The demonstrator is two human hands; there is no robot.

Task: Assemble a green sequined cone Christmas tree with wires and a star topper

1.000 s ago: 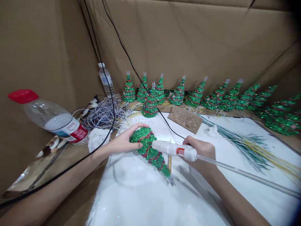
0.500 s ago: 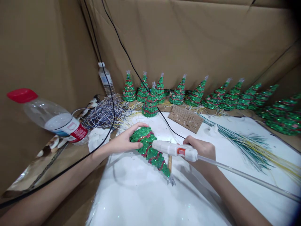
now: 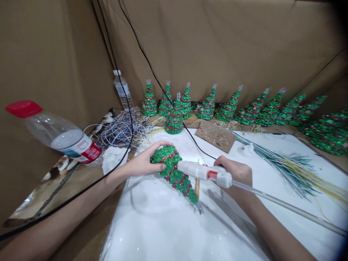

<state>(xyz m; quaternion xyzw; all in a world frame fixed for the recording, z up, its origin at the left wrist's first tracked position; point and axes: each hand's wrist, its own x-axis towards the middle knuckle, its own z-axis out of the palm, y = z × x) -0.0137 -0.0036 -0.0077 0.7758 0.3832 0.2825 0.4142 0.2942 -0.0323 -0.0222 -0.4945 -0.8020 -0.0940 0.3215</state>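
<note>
My left hand (image 3: 148, 159) grips a small green tree (image 3: 176, 174) with red garland near its wide base. The tree lies tilted over the white board (image 3: 152, 224), its clear star tip pointing down and right. My right hand (image 3: 236, 174) is closed around a white glue gun (image 3: 198, 170), with a long clear glue stick (image 3: 282, 203) coming out of its back. The gun's front end is at the tree's side; whether it touches cannot be made out. A thin tan stick (image 3: 197, 187) shows behind the tree.
Several green trees (image 3: 208, 105) stand along the back. A brown card (image 3: 216, 137) and green and yellow wires (image 3: 288, 166) lie on the board. Left are a red-capped bottle (image 3: 62, 136), a small bottle (image 3: 123, 90) and tangled wire (image 3: 116, 130). A black cord (image 3: 131, 123) hangs across.
My right hand and the glue gun have shifted slightly to the right. My left hand and the tree have hardly moved.
</note>
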